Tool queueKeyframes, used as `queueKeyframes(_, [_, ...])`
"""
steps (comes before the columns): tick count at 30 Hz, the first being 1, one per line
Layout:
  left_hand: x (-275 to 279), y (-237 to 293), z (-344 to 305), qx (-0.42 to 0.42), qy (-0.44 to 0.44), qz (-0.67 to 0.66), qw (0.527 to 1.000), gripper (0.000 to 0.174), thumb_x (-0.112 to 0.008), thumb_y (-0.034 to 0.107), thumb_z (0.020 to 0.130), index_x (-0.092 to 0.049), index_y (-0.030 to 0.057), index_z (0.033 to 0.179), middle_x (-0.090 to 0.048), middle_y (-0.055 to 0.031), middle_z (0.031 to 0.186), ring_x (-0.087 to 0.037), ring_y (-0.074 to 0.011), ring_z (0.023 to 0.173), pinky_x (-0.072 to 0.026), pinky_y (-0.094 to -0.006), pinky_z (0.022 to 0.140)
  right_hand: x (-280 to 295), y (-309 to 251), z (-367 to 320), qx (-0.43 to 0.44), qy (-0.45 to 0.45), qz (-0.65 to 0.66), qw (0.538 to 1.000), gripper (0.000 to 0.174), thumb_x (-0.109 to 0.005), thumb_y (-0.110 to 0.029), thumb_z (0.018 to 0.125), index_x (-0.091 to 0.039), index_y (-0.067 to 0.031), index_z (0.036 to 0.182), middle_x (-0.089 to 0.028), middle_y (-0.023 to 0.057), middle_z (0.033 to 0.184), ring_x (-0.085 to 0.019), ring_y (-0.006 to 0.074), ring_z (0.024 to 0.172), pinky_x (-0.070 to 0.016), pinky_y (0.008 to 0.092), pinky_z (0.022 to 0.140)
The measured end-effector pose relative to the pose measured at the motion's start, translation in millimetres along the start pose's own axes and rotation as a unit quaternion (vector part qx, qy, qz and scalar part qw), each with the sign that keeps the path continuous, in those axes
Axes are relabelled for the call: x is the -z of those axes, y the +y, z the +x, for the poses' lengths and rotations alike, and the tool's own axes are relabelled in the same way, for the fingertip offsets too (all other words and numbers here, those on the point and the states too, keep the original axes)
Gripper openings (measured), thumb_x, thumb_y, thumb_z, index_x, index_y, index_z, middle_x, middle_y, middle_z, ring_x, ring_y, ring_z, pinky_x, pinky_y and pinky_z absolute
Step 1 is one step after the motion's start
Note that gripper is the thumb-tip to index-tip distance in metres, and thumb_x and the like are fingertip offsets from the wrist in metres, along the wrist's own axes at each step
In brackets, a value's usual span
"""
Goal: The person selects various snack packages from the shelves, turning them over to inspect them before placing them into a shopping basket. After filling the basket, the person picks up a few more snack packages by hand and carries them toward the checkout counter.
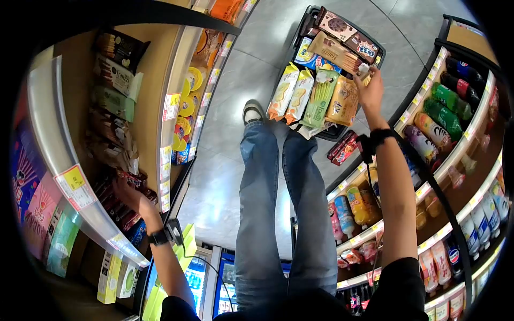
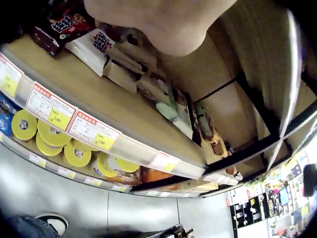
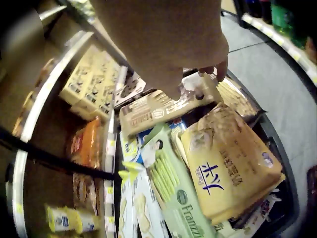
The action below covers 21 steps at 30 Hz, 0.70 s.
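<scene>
Currently, in the head view, the right hand (image 1: 370, 92) pinches the end of a tan Franzzi bag (image 1: 334, 52), which lies slanting across the basket (image 1: 336, 132) towards its right edge. A chocolate cookie pack (image 1: 337, 25) lies along the far edge; two white-and-orange packets (image 1: 292, 93), a green Franzzi bag (image 1: 323, 96) and a golden bag (image 1: 342, 100) line the near edge. The left hand (image 1: 134, 198) reaches into the shelf (image 1: 152, 85) beside dark red packets (image 1: 115, 206); whether it grips one I cannot tell.

From the left wrist, only the base of that hand shows; its fingers are hidden. A white packet (image 2: 91, 50) lies near the shelf's labelled front edge, with yellow-lidded tubs (image 2: 77, 153) below.

From the right wrist, the curled fingers (image 3: 221, 69) meet the tan bag's end, just beyond the golden bag.
</scene>
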<state>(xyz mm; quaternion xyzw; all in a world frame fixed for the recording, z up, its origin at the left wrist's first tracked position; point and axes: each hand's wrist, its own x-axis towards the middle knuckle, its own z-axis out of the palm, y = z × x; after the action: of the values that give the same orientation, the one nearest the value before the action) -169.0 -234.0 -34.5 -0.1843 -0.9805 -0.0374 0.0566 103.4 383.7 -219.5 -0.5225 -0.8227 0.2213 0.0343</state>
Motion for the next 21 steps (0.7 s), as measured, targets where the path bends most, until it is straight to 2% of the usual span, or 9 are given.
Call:
queueKeyframes(3, [34,73,-10,0.15,-0.028,-0.075,0.985,0.042,-0.04,0.019,0.101,-0.044,-0.0052,0.134,-0.047,-0.0231,0.136,-0.047,-0.0314,0.124,-0.0362,-0.0395,0.106,-28,17,19,-0.136,0.016,0.04,0.99,0.073,-0.086,-0.035,0.067,-0.051,-0.0011,0.122,-0.063,0.0189,0.112,-0.061,0.035,0.105,-0.048,0.0419,0.091])
queueKeyframes(6, [41,120,-31,0.289,-0.002,-0.218,0.932,0.039,-0.039,0.018,0.101,-0.045,-0.007,0.131,-0.048,-0.0216,0.134,-0.048,-0.0295,0.122,-0.0381,-0.0384,0.105,-31,1,16,-0.167,0.033,0.056,0.984,0.074,-0.088,-0.033,0.064,-0.05,-0.0031,0.121,-0.062,0.0181,0.107,-0.061,0.0353,0.102,-0.0486,0.0419,0.09])
queueKeyframes(7, [44,138,-32,0.258,-0.013,-0.236,0.937,0.039,-0.041,0.019,0.101,-0.044,-0.0057,0.13,-0.051,-0.0181,0.128,-0.052,-0.0252,0.117,-0.041,-0.0376,0.103,-35,3,14,-0.16,0.041,0.043,0.985,0.073,-0.088,-0.032,0.064,-0.051,-0.0032,0.12,-0.062,0.0179,0.105,-0.061,0.0351,0.1,-0.0488,0.0419,0.089])
queueKeyframes(12, [39,165,-49,0.287,-0.028,-0.305,0.908,0.034,-0.04,0.017,0.101,-0.045,-0.0033,0.128,-0.054,-0.016,0.122,-0.053,-0.0229,0.116,-0.0403,-0.0354,0.103,-42,6,17,-0.152,0.047,0.005,0.987,0.063,-0.089,-0.028,0.064,-0.054,-0.0033,0.11,-0.062,0.0168,0.103,-0.062,0.0338,0.096,-0.0492,0.043,0.084])
queueKeyframes(15, [40,175,-53,0.272,-0.051,-0.31,0.909,0.029,-0.04,0.014,0.101,-0.049,-0.0021,0.123,-0.055,-0.0162,0.122,-0.055,-0.0222,0.112,-0.0427,-0.035,0.1,-30,8,19,-0.148,-0.03,0.049,0.987,0.053,-0.088,-0.023,0.063,-0.056,-0.0039,0.101,-0.061,0.0163,0.103,-0.06,0.0334,0.095,-0.0484,0.0441,0.08])
queueKeyframes(18, [41,193,-52,0.241,-0.084,-0.345,0.903,0.026,-0.04,0.012,0.1,-0.05,-0.0018,0.121,-0.057,-0.0151,0.118,-0.057,-0.0221,0.107,-0.0453,-0.0351,0.096,-16,8,11,-0.052,-0.053,0.032,0.997,0.042,-0.084,-0.018,0.067,-0.058,-0.0052,0.098,-0.059,0.0148,0.1,-0.058,0.0332,0.094,-0.0476,0.043,0.078])
queueKeyframes(21, [43,223,-49,0.242,-0.128,-0.354,0.894,0.02,-0.042,0.003,0.098,-0.056,-0.0018,0.111,-0.061,-0.012,0.108,-0.059,-0.0192,0.099,-0.0474,-0.0334,0.092,2,-4,0,0.172,0.009,0.028,0.985,0.033,-0.078,-0.014,0.073,-0.06,-0.0065,0.099,-0.058,0.0142,0.095,-0.057,0.0339,0.089,-0.0471,0.0418,0.075])
